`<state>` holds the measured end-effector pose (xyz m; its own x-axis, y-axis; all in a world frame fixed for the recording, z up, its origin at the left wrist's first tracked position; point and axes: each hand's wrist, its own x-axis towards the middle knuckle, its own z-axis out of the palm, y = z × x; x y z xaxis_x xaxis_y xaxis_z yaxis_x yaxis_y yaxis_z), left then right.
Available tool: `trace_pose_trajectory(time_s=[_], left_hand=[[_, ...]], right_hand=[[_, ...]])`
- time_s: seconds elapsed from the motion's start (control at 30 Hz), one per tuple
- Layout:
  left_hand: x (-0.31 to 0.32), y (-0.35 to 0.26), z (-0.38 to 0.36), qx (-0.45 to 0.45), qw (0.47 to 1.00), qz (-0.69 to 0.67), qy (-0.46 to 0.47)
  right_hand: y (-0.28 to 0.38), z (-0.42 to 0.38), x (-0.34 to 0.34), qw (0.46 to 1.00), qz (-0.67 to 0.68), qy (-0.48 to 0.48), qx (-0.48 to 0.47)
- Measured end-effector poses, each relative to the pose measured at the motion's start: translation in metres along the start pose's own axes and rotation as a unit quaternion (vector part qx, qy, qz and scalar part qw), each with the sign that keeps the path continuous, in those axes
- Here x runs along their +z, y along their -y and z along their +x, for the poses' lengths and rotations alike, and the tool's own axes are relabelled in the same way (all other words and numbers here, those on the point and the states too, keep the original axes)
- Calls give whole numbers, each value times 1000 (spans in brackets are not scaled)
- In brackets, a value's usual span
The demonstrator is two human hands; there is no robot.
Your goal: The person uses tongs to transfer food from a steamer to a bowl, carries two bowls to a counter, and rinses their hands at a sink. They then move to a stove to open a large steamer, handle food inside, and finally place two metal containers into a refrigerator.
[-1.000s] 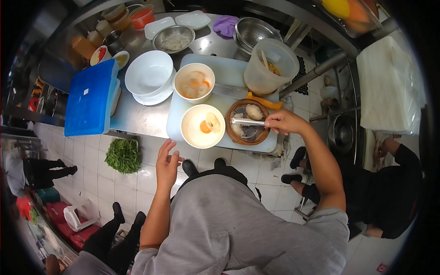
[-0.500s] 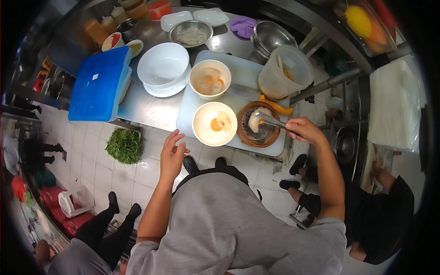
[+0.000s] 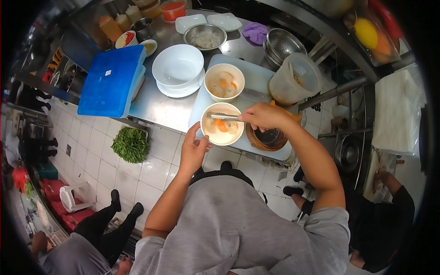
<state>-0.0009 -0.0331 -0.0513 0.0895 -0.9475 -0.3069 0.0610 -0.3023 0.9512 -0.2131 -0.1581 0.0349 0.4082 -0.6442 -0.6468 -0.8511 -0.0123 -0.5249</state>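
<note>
My right hand (image 3: 262,116) is closed on metal tongs (image 3: 223,116), whose tips are inside the nearer white bowl (image 3: 206,134). Pale pieces and an orange piece lie in that bowl. At its left rim is my left hand (image 3: 194,150), fingers apart, thumb and fingertips by the wall. Behind it stands a second white bowl (image 3: 208,82) with pale and orange food. The round steamer basket (image 3: 278,145) is to the right, partly hidden under my right forearm. Both bowls stand on a white cutting board (image 3: 198,112).
A blue lid (image 3: 110,80), a large white bowl (image 3: 178,66), a metal bowl (image 3: 205,36) and a clear plastic tub (image 3: 295,78) are on the counter. Greens (image 3: 130,145) sit low at left. A person in black (image 3: 380,220) is at right, another (image 3: 75,252) at lower left.
My right hand has carried the tongs left from the steamer basket into the nearer bowl, with a pale piece. My left hand has moved up to the bowl's side. The view has shifted slightly.
</note>
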Motion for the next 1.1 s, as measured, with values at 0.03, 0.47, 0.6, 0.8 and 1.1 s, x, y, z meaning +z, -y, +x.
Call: trace_pose_trajectory(time_s=[0.03,0.47,0.6,0.8,1.1], left_hand=[[0,1,0,-19,1000,-17,5],[1,-1,-9,153,976,142,-64],[12,-29,-19,335,890,304,-58],[64,-41,-19,468,765,426,121],[114,-31,24,533,577,576,227]], right_hand=[[5,-1,3,1000,-14,-4,12],[9,-111,-50,994,-11,-103,20],[-53,-150,-47,977,164,-135,27],[-116,-159,26,916,378,-83,107],[-123,-158,56,872,459,-132,110]])
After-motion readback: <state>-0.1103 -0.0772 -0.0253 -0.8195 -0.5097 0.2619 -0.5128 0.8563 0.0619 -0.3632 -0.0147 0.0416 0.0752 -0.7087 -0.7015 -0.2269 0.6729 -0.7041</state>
